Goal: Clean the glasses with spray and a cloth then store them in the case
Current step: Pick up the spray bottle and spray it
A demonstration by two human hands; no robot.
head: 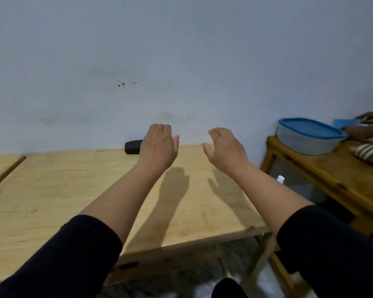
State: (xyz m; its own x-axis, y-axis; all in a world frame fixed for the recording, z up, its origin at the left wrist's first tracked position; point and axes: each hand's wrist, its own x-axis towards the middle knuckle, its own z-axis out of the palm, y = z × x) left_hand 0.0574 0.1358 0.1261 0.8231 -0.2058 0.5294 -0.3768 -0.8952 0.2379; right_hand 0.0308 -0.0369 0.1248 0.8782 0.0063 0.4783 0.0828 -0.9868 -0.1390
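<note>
Both hands hang in the air above a pale wooden worktop, backs toward the camera, and neither holds anything. The left hand has its fingers curled loosely downward, the thumb lying out to the side. The right hand is much the same: fingers bent and relaxed, thumb spread apart from them, a gap between the two hands. Dark sleeves cover both forearms up to about halfway, and the hands throw two long shadows on the wood beneath them.

The dark glasses case lies shut at the far edge of the worktop, against the grey-blue wall, just left of the left hand and partly hidden behind it. A small white cap shows beside the right forearm, at the right edge of the worktop (it may be the spray bottle, but too little of it is visible to tell). The glasses and the cloth cannot be made out anywhere.

To the right stands a second, darker wooden table with a grey container under a blue lid. Beside it lies a striped fabric item, and another person's hand touches a blue object at the frame's edge.
</note>
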